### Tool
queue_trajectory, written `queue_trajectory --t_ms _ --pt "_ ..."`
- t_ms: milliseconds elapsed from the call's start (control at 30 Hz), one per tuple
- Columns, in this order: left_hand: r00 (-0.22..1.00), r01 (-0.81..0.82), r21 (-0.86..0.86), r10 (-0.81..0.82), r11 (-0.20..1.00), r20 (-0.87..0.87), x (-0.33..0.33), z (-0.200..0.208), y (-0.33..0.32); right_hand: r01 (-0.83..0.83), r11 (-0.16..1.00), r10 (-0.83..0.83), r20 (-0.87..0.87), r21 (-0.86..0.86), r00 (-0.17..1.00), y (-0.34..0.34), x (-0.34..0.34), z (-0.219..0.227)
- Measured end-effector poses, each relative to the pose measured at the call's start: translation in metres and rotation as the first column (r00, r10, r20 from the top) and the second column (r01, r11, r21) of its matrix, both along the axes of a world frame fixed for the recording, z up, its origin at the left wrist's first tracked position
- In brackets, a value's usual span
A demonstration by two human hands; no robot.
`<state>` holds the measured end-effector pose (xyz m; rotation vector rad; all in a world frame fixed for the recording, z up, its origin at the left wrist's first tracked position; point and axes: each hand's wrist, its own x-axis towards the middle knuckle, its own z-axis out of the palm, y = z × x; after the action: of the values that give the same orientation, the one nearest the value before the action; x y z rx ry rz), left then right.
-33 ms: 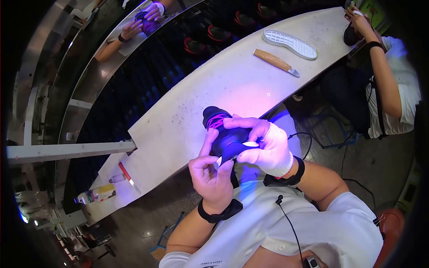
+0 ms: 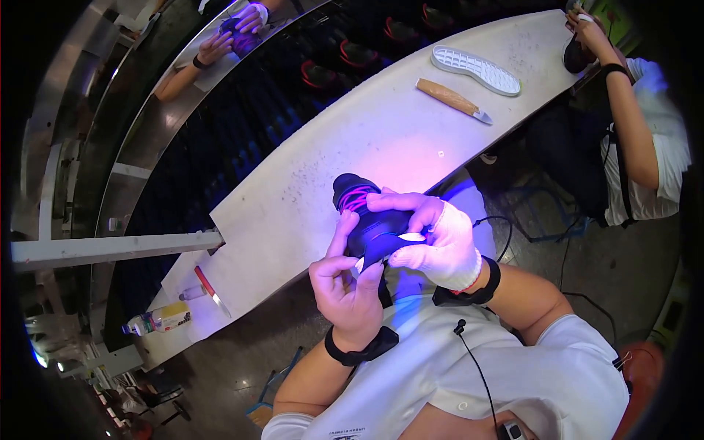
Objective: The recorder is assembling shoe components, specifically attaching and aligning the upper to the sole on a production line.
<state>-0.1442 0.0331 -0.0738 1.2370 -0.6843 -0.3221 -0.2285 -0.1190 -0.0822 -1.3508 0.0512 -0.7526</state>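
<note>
Between my hands, at the near edge of the bench, is a black shoe [image 2: 374, 224] with pink laces, its toe pointing far left. My bare left hand [image 2: 346, 287] grips the shoe's near end, with thumb and fingers pinching its rim. My right hand [image 2: 438, 236], in a whitish fingerless glove, clasps the shoe's other side, the index finger reaching along the upper. White material shows at the shoe's near end, by the fingertips. Purple light falls on the shoe and gloved hand. Its underside is hidden.
Farther along the white bench [image 2: 293, 172] lie a white shoe sole [image 2: 475, 70] and a wooden-handled knife [image 2: 453, 101]. At the left end are a red-handled knife [image 2: 211, 291] and a plastic bottle [image 2: 158, 320]. Co-workers handle shoes at far right and across the dark rack of shoes.
</note>
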Motion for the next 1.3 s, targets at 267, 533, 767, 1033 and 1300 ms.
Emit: queue_trajectory --t_ms 267,533,767,1033,1300 --pt "1.0 0.02 0.001 -0.02 1.0 -0.019 0.01 0.008 0.013 0.046 0.992 -0.043 0.025 -0.118 0.999 -0.002 0.007 0.012" --pt "0.882 0.188 0.469 -0.359 0.863 0.307 0.057 0.055 0.011 0.08 0.899 -0.124 -0.074 -0.43 0.99 -0.016 0.006 0.026" --pt "0.971 0.125 0.235 -0.168 0.964 0.171 0.045 0.043 0.018 0.135 0.843 -0.242 -0.144 -0.52 0.959 0.005 0.01 0.016" --pt "0.983 0.175 0.393 -0.185 0.903 -0.011 0.089 0.074 0.042 0.16 0.64 -0.222 0.018 -0.751 0.975 -0.005 0.042 -0.01" --pt "0.882 0.136 0.528 -0.345 0.838 0.321 0.109 0.053 0.041 0.126 0.664 -0.149 0.034 -0.737 0.988 -0.007 0.052 -0.019"
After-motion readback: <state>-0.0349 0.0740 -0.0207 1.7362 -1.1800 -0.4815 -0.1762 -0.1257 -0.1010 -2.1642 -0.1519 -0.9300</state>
